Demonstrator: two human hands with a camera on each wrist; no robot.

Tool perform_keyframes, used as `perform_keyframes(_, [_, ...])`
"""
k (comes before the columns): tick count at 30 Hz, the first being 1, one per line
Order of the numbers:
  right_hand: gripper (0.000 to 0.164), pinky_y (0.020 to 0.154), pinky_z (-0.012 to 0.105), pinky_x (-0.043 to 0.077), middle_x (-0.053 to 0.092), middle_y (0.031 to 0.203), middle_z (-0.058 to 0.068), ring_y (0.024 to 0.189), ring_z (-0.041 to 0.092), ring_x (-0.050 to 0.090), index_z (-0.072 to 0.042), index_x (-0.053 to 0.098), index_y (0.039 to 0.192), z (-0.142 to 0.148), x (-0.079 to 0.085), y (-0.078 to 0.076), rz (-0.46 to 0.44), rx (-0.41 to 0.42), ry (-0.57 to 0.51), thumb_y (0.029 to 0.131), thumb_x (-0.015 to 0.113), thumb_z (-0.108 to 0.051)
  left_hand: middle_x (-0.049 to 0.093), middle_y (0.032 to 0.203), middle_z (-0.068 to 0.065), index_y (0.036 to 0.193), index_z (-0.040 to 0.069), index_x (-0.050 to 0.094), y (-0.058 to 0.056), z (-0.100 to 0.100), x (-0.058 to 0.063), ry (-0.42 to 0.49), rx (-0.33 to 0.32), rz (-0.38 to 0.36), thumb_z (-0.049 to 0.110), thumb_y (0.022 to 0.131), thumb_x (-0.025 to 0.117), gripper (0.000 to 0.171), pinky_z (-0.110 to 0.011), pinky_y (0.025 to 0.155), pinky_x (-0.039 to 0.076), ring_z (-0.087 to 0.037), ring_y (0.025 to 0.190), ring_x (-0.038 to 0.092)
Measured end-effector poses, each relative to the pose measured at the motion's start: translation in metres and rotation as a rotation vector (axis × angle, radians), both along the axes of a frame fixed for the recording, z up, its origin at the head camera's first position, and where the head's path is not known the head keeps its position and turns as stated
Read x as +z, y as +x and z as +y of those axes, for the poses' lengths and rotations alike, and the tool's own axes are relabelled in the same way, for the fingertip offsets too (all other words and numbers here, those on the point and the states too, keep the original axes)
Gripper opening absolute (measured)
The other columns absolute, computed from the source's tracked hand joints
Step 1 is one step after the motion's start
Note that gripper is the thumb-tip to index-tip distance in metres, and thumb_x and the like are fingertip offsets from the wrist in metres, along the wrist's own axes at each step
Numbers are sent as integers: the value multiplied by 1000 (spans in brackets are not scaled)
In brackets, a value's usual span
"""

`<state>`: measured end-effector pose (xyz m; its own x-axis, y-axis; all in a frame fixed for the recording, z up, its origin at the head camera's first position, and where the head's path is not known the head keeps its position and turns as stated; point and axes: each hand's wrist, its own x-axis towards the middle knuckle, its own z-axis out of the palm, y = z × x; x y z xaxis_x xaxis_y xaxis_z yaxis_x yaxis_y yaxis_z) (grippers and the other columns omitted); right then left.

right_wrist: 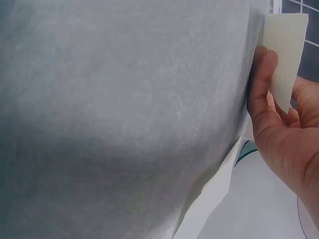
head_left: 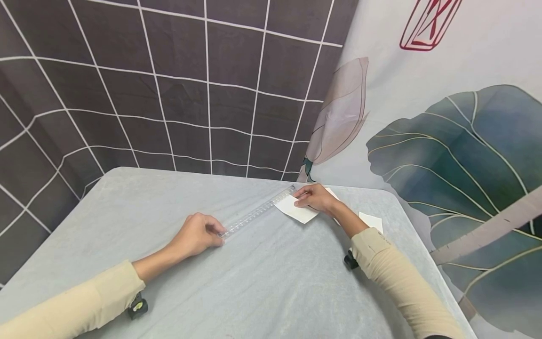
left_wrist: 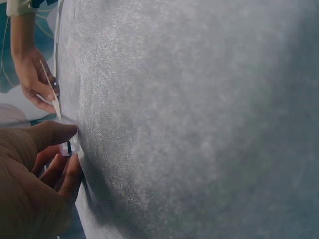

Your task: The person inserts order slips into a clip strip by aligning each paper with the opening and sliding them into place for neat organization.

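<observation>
In the head view my left hand (head_left: 198, 234) pinches the near end of a clear plastic ruler (head_left: 256, 212), which slants away across the table to the right. The left wrist view shows the ruler's end (left_wrist: 69, 149) between thumb and fingers. My right hand (head_left: 316, 198) holds a small white piece of paper (head_left: 298, 211) by its upper right part, close to the ruler's far end. One edge of the paper overlaps the ruler there. In the right wrist view the paper (right_wrist: 285, 45) stands up between the fingers and thumb.
More white paper lies behind the right forearm, one sheet (head_left: 370, 222) near the table's right side and a corner (head_left: 332, 192) by the wrist. A pale grey cloth covers the table (head_left: 262, 287). Dark gridded fabric (head_left: 178, 103) hangs behind, a leaf-print curtain (head_left: 457, 155) to the right.
</observation>
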<state>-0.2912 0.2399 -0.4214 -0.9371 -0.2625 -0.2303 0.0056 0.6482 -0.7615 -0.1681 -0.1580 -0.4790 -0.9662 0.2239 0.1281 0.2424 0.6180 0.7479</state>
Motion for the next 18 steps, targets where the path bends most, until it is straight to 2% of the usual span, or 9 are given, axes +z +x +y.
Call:
perform_keyframes(4, [36,82,22,49,82,110,10,93,12,67,2,78,129,0,1,0,-2,3,-9,96,87,-11,84,88,3,93,14,89,16,9,31,29,-1,-25,9,74,94,21,-26,76,58,-10,84,73])
perform_keyframes(6, [36,81,22,49,81,108,9,92,12,66,2,78,129,0,1,0,-8,1,-15,96,87,-10,85,89,-2,94,10,88,23,13,43,33,6,-42,6,74,94,21,-27,77,58,-12,85,74])
perform_keyframes(10, [37,81,22,49,80,105,6,92,12,65,2,78,129,-2,0,1,-19,-6,-18,96,88,-11,85,91,-4,96,8,88,27,17,50,7,22,-57,4,75,94,22,-26,77,57,-12,86,74])
perform_keyframes(18, [38,81,22,50,80,104,6,92,12,67,1,78,129,-4,0,2,-10,7,-16,95,89,-12,85,91,-2,95,9,88,26,17,48,-1,24,-69,4,75,94,22,-29,80,58,-10,85,73])
